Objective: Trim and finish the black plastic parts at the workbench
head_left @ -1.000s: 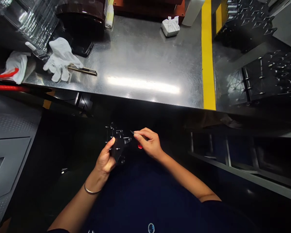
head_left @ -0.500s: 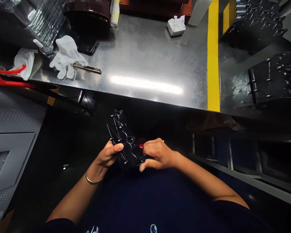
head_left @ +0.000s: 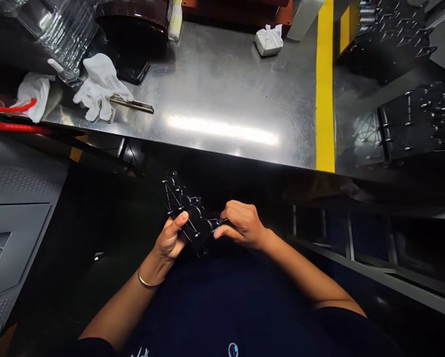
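My left hand point(head_left: 172, 237) grips a black ribbed plastic part point(head_left: 195, 218) in front of my body, thumb lying across its ribs. The part is tilted, with round bosses and small shiny pins along it. At its right end, my right hand point(head_left: 242, 223) is closed, thumb and bent forefinger beside a protruding boss. A thin dark piece shows between these fingers and the boss. What the right hand holds is mostly hidden inside the fist.
Beyond my hands is a metal table point(head_left: 222, 99) with a yellow stripe point(head_left: 324, 89). White gloves point(head_left: 101, 84), metal tweezers point(head_left: 133, 104) and a white wrapped block point(head_left: 269, 40) lie on it. More black parts point(head_left: 412, 119) sit at right. A grey bin point(head_left: 16, 228) stands left.
The black part has turned in my left hand, its right end now higher. My right hand has risen slightly, and the red piece seen at its fingers is out of sight.
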The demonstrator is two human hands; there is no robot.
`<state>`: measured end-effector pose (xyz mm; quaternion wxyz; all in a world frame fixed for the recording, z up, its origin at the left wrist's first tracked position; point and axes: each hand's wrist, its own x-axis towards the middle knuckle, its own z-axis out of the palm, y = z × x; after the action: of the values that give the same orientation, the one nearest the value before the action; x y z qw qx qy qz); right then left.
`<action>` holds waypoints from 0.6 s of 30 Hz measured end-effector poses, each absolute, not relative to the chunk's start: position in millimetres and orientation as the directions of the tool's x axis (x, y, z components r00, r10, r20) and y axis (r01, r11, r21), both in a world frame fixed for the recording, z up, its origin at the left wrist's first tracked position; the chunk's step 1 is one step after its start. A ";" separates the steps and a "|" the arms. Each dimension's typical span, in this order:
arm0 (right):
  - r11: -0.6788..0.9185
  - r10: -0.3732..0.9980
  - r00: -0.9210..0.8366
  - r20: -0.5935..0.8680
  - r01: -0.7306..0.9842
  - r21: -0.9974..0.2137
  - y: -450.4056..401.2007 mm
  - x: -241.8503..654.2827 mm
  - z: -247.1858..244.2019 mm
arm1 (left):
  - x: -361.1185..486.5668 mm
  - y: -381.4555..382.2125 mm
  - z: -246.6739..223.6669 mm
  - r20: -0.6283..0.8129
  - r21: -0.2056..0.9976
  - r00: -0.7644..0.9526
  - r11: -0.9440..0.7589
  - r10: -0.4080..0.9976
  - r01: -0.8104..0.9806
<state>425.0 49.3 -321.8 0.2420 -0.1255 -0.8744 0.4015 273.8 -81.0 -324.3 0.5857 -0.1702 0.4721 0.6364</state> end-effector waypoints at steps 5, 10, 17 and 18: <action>0.670 0.397 -0.872 0.286 0.063 -0.740 48.8 425.7 -322.0 | 278.7 -80.7 -325.1 -0.782 0.380 -0.250 0.118 0.570 -0.918; 0.692 0.388 -0.854 0.347 0.022 -0.721 49.2 426.5 -324.7 | 285.2 -80.7 -326.7 -0.809 0.347 -0.251 0.088 0.531 -0.934; 0.716 0.414 -0.827 0.381 0.037 -0.697 48.0 425.5 -320.7 | 283.8 -79.6 -331.0 -0.795 0.362 -0.251 0.100 0.552 -0.927; 0.716 0.389 -0.836 0.386 0.011 -0.698 48.3 426.2 -320.0 | 280.5 -80.4 -331.3 -0.789 0.368 -0.250 0.106 0.561 -0.924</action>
<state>426.2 48.3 -320.0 0.2630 -0.1126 -0.8882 0.3596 280.5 -80.4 -331.3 0.5804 -0.1950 0.4650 0.6394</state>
